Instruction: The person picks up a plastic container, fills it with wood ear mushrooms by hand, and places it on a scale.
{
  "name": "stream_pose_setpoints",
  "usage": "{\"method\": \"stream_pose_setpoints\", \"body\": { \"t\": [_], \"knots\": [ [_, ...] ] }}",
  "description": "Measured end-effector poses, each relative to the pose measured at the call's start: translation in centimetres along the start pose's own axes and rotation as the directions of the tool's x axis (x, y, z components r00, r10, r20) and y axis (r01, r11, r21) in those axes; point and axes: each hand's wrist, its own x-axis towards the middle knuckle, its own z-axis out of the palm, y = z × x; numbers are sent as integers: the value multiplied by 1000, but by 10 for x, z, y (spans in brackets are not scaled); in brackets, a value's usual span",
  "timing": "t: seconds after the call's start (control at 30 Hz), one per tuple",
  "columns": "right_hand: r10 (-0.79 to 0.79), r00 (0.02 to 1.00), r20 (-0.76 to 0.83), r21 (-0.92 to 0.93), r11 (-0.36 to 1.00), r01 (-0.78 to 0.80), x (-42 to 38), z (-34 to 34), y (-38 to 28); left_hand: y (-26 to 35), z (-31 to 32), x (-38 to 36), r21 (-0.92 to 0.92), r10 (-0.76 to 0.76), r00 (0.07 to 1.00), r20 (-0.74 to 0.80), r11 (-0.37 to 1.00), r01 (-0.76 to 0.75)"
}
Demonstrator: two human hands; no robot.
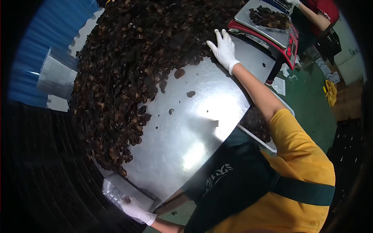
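"Where's the white-gloved right hand [224, 52] lying?"

"Upper centre, fingers spreading at the edge of a dark-brown, leafy heap [116, 77] that's stretching down-left."

"And the left hand [136, 210]?"

"Lower left, gripping clear plastic containers [112, 191] near the heap's lower end."

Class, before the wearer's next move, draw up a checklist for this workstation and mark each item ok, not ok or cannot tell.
1. Right hand and left hand both gloved: ok.
2. Left hand at the clear plastic container: ok.
3. Right hand open at the edge of the dark pile: ok.
4. Bare part of the metal table free of stray pieces: not ok, several lie scattered.
5. Scale platform unloaded: not ok, dark pieces on it.
6. Scale reading: cannot tell, display too blurred.
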Motion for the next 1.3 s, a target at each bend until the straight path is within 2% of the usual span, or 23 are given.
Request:
{"method": "stream_pose_setpoints", "body": {
  "t": [0.07, 0.13, 0.2, 0.27, 0.33, 0.47, 0.5, 0.53, 0.6, 0.63, 0.7, 0.73, 0.77, 0.8, 0.83, 0.9, 1.0, 1.07, 1.13, 1.2, 1.23, 1.27, 1.3],
  "knots": [
    [112, 994, 10, 150, 982, -112, 11, 27, -22, 9, -3, -3, 28, -18, 1000, -5, 999, 18],
    [58, 994, 97, 320, 944, -87, 7, 34, -69, 0, 0, 2, 76, 17, 1000, -19, 997, -15],
    [65, 998, 9, 338, 939, -64, -17, 62, -116, -1, 2, 5, 111, 20, 999, -47, 994, -14],
    [21, 988, 156, 415, 906, -85, -29, 57, -152, -1, 4, 6, 107, -6, 999, -47, 994, 11],
    [-54, 997, 58, 380, 925, 29, -43, 62, -174, -8, 7, 12, 131, -18, 999, -39, 991, 23],
    [-314, 885, 344, 157, 949, 275, -42, 25, -189, -54, 24, 25, 154, 16, 1000, -19, 988, -13],
    [-358, 871, 337, 87, 933, 350, -41, 18, -188, -41, 18, 21, 155, 15, 1000, -19, 988, -12],
    [-360, 870, 337, 90, 932, 351, -38, 8, -185, -17, 6, 16, 151, -27, 1000, -9, 988, 28],
    [-482, 800, 357, 156, 875, 457, -31, -17, -176, -3, 0, 13, 149, -76, 997, -5, 986, 76],
    [-524, 789, 322, 235, 851, 470, -26, -26, -169, -4, 1, 13, 119, -77, 997, -8, 990, 78],
    [-589, 808, -4, 388, 744, 544, -11, -29, -139, -4, -2, 12, 44, -109, 994, 17, 993, 108],
    [-586, 809, 56, 327, 776, 539, 6, -43, -127, 1, -5, 9, 50, -122, 992, 13, 991, 121],
    [-562, 816, 134, 142, 826, 546, 19, -48, -111, 7, -6, 6, 56, -100, 995, 2, 993, 100],
    [-357, 934, 14, 364, 872, 328, 28, -33, -86, 7, -8, 3, 63, -78, 997, -9, 995, 78],
    [-288, 957, 27, 259, 927, 271, 36, -22, -59, 2, -6, 4, 95, -68, 998, -9, 993, 69],
    [-141, 966, 218, -43, 987, 154, 43, -3, -14, 1, -4, 2, 43, -94, 995, -28, 995, 95],
    [-354, 917, 183, -37, 930, 366, 33, 14, 32, 3, -2, -6, -32, -67, 994, -82, 997, 65],
    [-302, 914, 271, -67, 941, 331, 36, 4, 35, 3, -5, -5, -20, -62, 998, -1, 998, 62],
    [-206, 959, 195, 19, 978, 206, 32, -9, 32, 4, -7, -3, -1, -57, 998, 17, 998, 57],
    [-101, 986, 133, 129, 988, 83, 23, -19, 27, 10, -8, -3, 147, -50, 999, -4, 988, 50],
    [-100, 985, 138, 126, 989, 82, 18, -26, 24, 5, -6, -3, 151, -51, 999, 2, 987, 50],
    [65, 961, 269, 346, 925, -159, 13, -33, 22, -3, -1, -2, 188, -23, 999, -41, 982, 30],
    [187, 886, 425, 506, 762, -403, 8, -39, 21, -7, 1, -1, 225, 7, 997, -82, 974, 12]
  ]
}}
